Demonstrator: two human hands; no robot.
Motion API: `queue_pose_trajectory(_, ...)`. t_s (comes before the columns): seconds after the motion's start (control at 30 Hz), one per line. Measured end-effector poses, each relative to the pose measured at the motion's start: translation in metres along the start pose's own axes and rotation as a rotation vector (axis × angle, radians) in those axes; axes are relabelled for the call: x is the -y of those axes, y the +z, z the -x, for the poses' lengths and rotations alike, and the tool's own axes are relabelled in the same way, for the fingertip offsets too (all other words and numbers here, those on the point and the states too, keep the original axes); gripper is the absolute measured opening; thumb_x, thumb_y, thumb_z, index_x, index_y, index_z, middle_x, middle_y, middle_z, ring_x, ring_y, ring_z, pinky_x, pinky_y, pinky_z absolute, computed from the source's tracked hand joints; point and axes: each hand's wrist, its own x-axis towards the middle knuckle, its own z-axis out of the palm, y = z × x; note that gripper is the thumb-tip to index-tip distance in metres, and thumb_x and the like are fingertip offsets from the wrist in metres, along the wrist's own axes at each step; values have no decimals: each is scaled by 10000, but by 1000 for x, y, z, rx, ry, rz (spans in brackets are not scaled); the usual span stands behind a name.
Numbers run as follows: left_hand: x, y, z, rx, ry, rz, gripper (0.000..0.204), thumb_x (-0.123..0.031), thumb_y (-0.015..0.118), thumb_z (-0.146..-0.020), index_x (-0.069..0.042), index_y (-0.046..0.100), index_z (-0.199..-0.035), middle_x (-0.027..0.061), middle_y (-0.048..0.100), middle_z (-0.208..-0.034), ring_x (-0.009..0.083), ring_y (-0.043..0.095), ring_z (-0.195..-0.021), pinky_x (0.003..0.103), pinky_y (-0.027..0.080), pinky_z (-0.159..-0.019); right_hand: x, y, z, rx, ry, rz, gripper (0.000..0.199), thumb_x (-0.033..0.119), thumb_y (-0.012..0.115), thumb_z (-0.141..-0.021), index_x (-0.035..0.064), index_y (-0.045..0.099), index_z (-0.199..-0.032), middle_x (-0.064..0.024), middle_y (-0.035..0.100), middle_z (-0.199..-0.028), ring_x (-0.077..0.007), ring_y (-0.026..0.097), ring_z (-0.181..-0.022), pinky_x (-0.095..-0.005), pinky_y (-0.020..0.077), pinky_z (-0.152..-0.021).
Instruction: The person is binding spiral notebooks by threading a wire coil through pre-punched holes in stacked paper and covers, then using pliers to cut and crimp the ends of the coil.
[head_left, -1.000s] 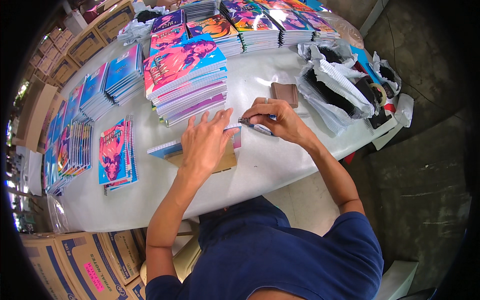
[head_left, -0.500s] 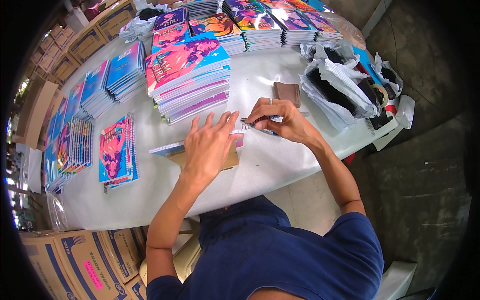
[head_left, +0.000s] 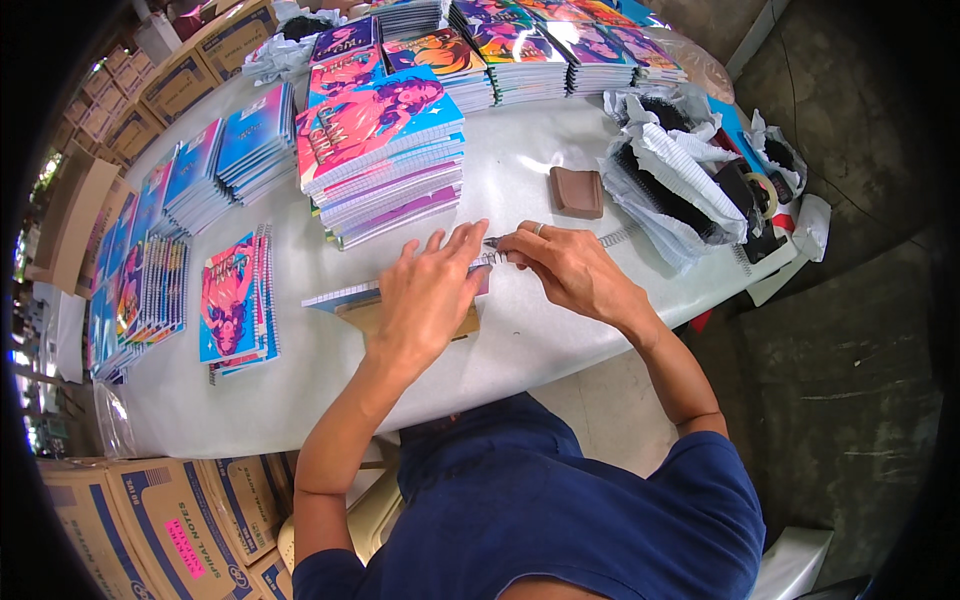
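My left hand [head_left: 425, 305] lies across a notebook [head_left: 342, 296] near the table's front edge, fingers over its far side and thumb on the near side, holding it. The notebook rests against a wooden block [head_left: 368, 320], mostly covered by that hand. A dark wire spiral [head_left: 490, 258] shows at the notebook's right end, where the thumb and fingers of my right hand [head_left: 570, 262] pinch it. Its coil extends beyond my right hand toward the paper-wrapped bundle. A brown block-shaped object [head_left: 577, 192] lies just beyond the right hand.
A tall stack of notebooks [head_left: 385, 190] with colourful covers stands just beyond my left hand. More notebook piles [head_left: 245, 140] line the left and far sides. Paper-wrapped black spirals [head_left: 665, 190] lie at the right. Cardboard boxes [head_left: 180, 515] stand below the table's left side.
My right hand has lowered slightly and turned, its fingers still pinching the spiral. More of the coil shows beyond it. My left hand stays on the notebook.
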Motion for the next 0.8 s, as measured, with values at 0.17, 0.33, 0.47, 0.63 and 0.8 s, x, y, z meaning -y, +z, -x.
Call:
queue_pose_trajectory(0.17, -10, -3, -3, 47, -22, 22, 531, -224, 681, -852, -100, 514, -1341, 82, 620, -1255, 315, 630, -1078, 410, 539, -830, 2, -1, -7, -45, -113, 19, 181, 24, 617, -835, 18, 606, -1016, -134, 646, -886, -324, 636, -805, -421, 486, -635)
queue_pose_trajectory(0.33, -15, -6, -3, 136, -28, -18, 563, -233, 679, -847, -106, 494, -1363, 73, 620, -1255, 327, 641, -1046, 429, 549, -808, -22, -13, -21, 323, -55, -461, 188, 58, 665, -825, -6, 606, -992, -173, 629, -798, -333, 611, -774, -415, 471, -665)
queue_pose_trajectory(0.47, -2, 4, -1, 27, 35, -77, 554, -205, 666, -858, -104, 482, -1371, 69, 620, -1254, 321, 623, -1083, 436, 520, -881, -11, -8, -14, -13, -70, -332, 185, 36, 683, -805, -7, 626, -976, -157, 628, -832, -330, 611, -775, -419, 464, -677)
queue_pose_trajectory(0.63, -9, -6, -2, 62, 7, -72, 528, -196, 655, -866, -63, 491, -1350, 83, 619, -1252, 314, 606, -1114, 417, 488, -942, -6, -2, -7, 2, -114, -81, 133, 43, 637, -840, 6, 614, -966, -140, 625, -888, -355, 618, -780, -426, 493, -674)
queue_pose_trajectory(0.8, -5, 5, 1, 41, 28, 74, 587, -222, 693, -836, -80, 478, -1363, 127, 615, -1250, 383, 616, -1083, 454, 537, -827, -1, 2, -8, 42, -66, -130, 158, 40, 643, -836, -14, 625, -983, -144, 645, -940, -343, 632, -795, -418, 499, -686)
